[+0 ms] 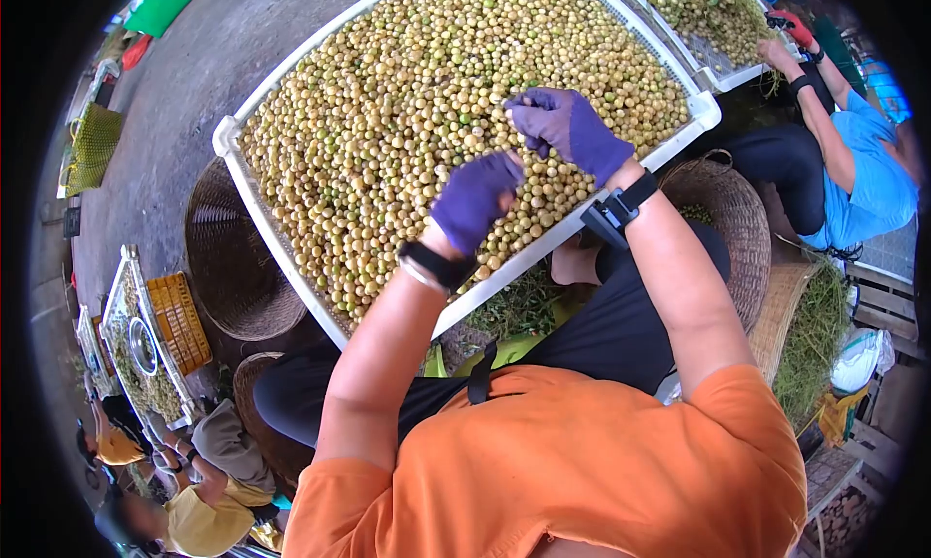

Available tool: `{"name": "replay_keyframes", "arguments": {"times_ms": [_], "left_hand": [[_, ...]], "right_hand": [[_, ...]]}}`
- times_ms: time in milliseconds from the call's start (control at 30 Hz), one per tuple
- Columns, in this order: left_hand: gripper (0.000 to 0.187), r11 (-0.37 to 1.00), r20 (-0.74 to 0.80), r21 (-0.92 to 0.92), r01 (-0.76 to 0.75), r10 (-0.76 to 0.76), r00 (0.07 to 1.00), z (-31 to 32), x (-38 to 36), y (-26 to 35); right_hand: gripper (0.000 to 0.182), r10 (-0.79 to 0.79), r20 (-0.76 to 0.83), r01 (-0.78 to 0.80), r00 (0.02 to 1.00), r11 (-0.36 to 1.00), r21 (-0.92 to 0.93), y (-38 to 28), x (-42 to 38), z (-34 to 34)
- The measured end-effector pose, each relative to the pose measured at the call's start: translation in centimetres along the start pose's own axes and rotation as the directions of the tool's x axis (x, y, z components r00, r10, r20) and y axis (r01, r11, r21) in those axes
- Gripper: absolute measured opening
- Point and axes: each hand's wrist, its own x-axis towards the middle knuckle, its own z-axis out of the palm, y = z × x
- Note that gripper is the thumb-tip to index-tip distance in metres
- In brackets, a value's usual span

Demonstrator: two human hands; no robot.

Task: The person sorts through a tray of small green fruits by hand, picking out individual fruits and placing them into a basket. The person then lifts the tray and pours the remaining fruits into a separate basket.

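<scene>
Grey concrete floor (pixel 218 68), other people at work round about. Small round yellow-green fruits (pixel 388 122) heaped in a white plastic tray with raised rims (pixel 706 114), before the person's knees. Fruits near-spherical: no pointing end or long axis discernible; tray's longer side seems to run obliquely, lower left to upper right. Purple-gloved left hand (pixel 475 201) curled over the fruits, blurred; cannot tell whether it grips anything. Purple-gloved right hand (pixel 570 133), fingers bent toward thumb; contents likewise unclear. Tray probably sits this near so both hands reach; rims likely stop rolling. Outward: deep brown wicker basket (pixel 228 243) beside tray's left side; second brown wicker basket (pixel 743 233) by the right leg; beyond, blue-shirted person (pixel 858 175) at a neighbouring tray (pixel 722 78).
</scene>
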Motion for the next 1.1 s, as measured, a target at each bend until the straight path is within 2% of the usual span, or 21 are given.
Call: {"name": "replay_keyframes", "arguments": {"times_ms": [33,67,100,133,167,200,267,367,467,533,567,600,667,733,767,800,900,933,967,1067,1100], "left_hand": [[0.011,0.854,0.223,-0.278,0.439,-0.387,0.894,0.4,-1.3,2.3],[0.02,0.997,0.238,-0.046,0.065,-0.053,0.97,3.8,-3.9,0.1],[0.023,0.861,0.482,0.133,0.49,-0.489,0.728,2.9,-3.3,5.1],[0.019,0.911,0.481,0.082,0.403,-0.391,0.785,4.7,-6.1,4.8],[0.021,0.852,0.585,0.338,0.4,-0.523,0.62,4.0,-4.8,7.6],[0.022,0.828,0.589,0.45,0.334,-0.557,0.585,4.3,-5.4,8.6],[0.019,0.852,0.51,0.471,0.229,-0.475,0.718,4.8,-7.3,8.5],[0.017,0.76,0.395,0.301,0.576,-0.65,0.65,3.5,-6.7,6.7],[0.015,0.787,0.096,0.262,0.558,-0.597,0.797,1.4,-5.6,1.2],[0.02,0.61,-0.115,0.335,0.718,-0.73,0.674,-0.8,-2.7,0.0],[0.023,0.563,-0.084,0.326,0.76,-0.783,0.616,-2.0,-1.6,-0.7],[0.027,0.529,-0.065,0.504,0.683,-0.765,0.641,-2.4,-1.3,-2.5],[0.028,0.494,-0.038,0.615,0.615,-0.76,0.648,-2.5,-0.8,-4.3],[0.026,0.418,0.019,0.71,0.566,-0.815,0.579,-2.3,0.0,-4.6],[0.025,0.402,0.043,0.764,0.505,-0.812,0.582,-2.2,0.4,-5.0],[0.022,0.44,0.062,0.79,0.427,-0.75,0.658,-2.0,0.2,-4.8],[0.022,0.43,0.127,0.805,0.41,-0.799,0.588,-2.0,1.3,-3.8],[0.022,0.428,0.126,0.812,0.396,-0.791,0.599,-1.9,0.8,-4.7],[0.021,0.402,0.114,0.832,0.383,-0.799,0.591,-1.8,0.9,-4.9],[0.016,0.364,0.131,0.857,0.365,-0.839,0.529,-2.6,1.8,-3.5],[0.017,0.363,0.116,0.852,0.377,-0.834,0.54,-2.7,1.9,-3.0]], "right_hand": [[0.022,-0.008,-0.011,0.006,1.0,0.985,-0.173,0.4,0.0,-0.3],[0.023,-0.016,-0.02,0.008,1.0,0.941,-0.338,1.0,0.0,-0.5],[0.029,-0.198,0.067,0.194,0.978,0.738,-0.647,2.0,0.2,-0.4],[0.029,-0.18,0.106,0.202,0.978,0.691,-0.694,3.4,0.2,0.0],[0.03,-0.16,0.144,0.213,0.977,0.639,-0.739,4.7,0.2,0.4],[0.03,-0.138,0.179,0.226,0.974,0.585,-0.779,4.7,0.1,0.8],[0.029,-0.114,0.209,0.238,0.971,0.45,-0.861,5.1,-0.2,1.6],[0.023,-0.125,0.173,0.206,0.977,0.349,-0.914,5.8,-0.3,2.7],[0.02,-0.159,0.178,0.216,0.971,0.27,-0.938,5.7,-0.2,3.3],[0.021,-0.136,0.17,0.204,0.976,0.306,-0.93,5.6,-0.1,3.1],[0.021,-0.139,0.182,0.218,0.973,0.325,-0.92,5.8,-0.1,2.8],[0.022,-0.143,0.195,0.233,0.97,0.34,-0.911,5.3,-0.1,2.7],[0.025,-0.074,0.173,0.188,0.982,0.447,-0.875,4.9,-0.1,2.4],[0.027,-0.003,0.134,0.114,0.991,0.548,-0.829,4.9,0.4,1.6],[0.029,0.119,0.109,0.017,0.987,0.594,-0.804,3.7,0.3,1.4],[0.031,0.023,0.147,0.088,0.989,0.708,-0.7,5.5,0.4,0.6],[0.021,-0.029,0.146,0.112,0.989,0.787,-0.606,8.4,0.7,1.3],[0.016,-0.059,0.128,0.138,0.99,0.616,-0.776,7.6,0.6,1.9],[0.015,-0.056,0.108,0.12,0.993,0.577,-0.808,7.0,0.5,2.3],[0.021,-0.126,0.167,0.208,0.978,0.49,-0.846,5.5,0.0,2.4],[0.023,-0.077,0.14,0.159,0.987,0.571,-0.806,4.6,-0.1,1.9]]}}
